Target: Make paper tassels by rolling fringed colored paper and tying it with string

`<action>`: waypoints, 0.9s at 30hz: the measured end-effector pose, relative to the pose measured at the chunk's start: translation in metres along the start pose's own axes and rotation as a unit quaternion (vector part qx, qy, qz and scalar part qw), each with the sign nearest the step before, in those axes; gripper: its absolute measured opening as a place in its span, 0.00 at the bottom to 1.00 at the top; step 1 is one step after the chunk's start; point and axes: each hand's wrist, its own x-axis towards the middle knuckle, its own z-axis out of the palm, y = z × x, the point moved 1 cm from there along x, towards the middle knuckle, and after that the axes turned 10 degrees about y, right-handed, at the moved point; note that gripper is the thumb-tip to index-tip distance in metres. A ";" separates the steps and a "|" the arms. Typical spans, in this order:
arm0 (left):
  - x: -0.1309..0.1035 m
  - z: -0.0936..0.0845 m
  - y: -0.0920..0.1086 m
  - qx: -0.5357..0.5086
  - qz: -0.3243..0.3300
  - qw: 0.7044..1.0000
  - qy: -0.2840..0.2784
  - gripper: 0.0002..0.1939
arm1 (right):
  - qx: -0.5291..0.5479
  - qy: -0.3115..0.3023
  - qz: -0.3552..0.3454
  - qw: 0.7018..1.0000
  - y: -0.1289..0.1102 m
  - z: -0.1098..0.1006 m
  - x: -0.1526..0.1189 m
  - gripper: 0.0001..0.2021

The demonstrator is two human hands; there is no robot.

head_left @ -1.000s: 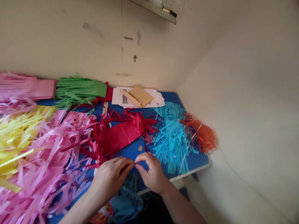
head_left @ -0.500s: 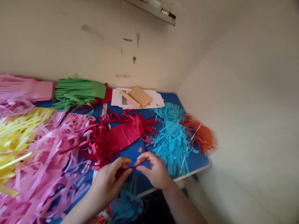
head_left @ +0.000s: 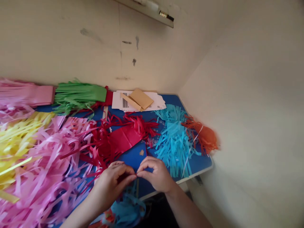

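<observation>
Over the table's near edge, my left hand (head_left: 114,181) and my right hand (head_left: 155,174) meet, thumb and fingers pinched together. A twisted red paper strip (head_left: 136,174) runs between their fingertips; only a tiny piece shows, and the rest is hidden by the fingers. Just beyond them lies red fringed paper (head_left: 125,137), its solid middle flat and its cut strips spread at both ends. Light blue fringed paper (head_left: 175,139) rests to the right of my right hand. Below my hands, blue fringed paper (head_left: 128,207) hangs with some orange in it.
Pink fringes (head_left: 45,177) and yellow fringes (head_left: 19,142) cover the left of the blue table (head_left: 147,186). Green fringed paper (head_left: 80,93), white cards (head_left: 117,100) and a folded brown paper (head_left: 141,98) lie along the wall. An orange tassel bundle (head_left: 206,137) sits at the right edge.
My fingertips have come closer together, and less of the red strip shows between them. My left hand has turned slightly and its fingers reach further right. The camera view has shifted a little.
</observation>
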 end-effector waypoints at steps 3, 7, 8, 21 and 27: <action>-0.003 -0.003 -0.001 0.022 0.002 1.000 0.009 0.09 | -0.002 0.005 0.022 1.000 -0.001 -0.001 0.000 0.08; -0.005 -0.002 0.003 0.064 0.078 0.991 0.093 0.05 | 0.022 0.017 0.045 0.999 0.000 0.000 -0.003 0.03; -0.005 0.000 0.004 0.067 0.108 0.986 0.110 0.05 | 0.023 0.021 0.054 0.998 0.000 0.000 -0.003 0.02; -0.005 0.008 0.002 0.059 0.167 0.972 0.151 0.07 | -0.021 0.065 0.049 0.996 -0.004 0.001 -0.009 0.02; -0.008 0.014 0.000 -0.010 0.056 0.987 0.152 0.04 | 0.000 0.056 0.055 0.997 -0.004 0.000 -0.008 0.01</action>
